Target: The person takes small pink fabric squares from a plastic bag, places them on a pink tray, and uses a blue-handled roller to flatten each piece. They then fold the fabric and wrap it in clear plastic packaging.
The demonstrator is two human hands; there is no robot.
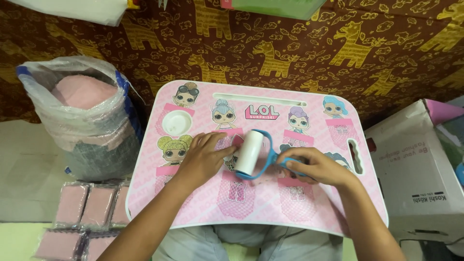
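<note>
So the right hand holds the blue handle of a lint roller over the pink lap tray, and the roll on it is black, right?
Not quite: the roll on the lint roller is white, not black, as the head view shows. The rest stands: the right hand holds the blue handle over the pink lap tray.

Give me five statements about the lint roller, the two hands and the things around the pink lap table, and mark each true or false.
1. The right hand grips the blue handle of the lint roller. True.
2. The left hand rests flat on the clear plastic bag. False: it lies on the pink lap table, fingertips at the roller.
3. The roller's drum is white. True.
4. The plastic bag sits right of the table. False: left.
5. A white cardboard box stands at the right. True.
</note>
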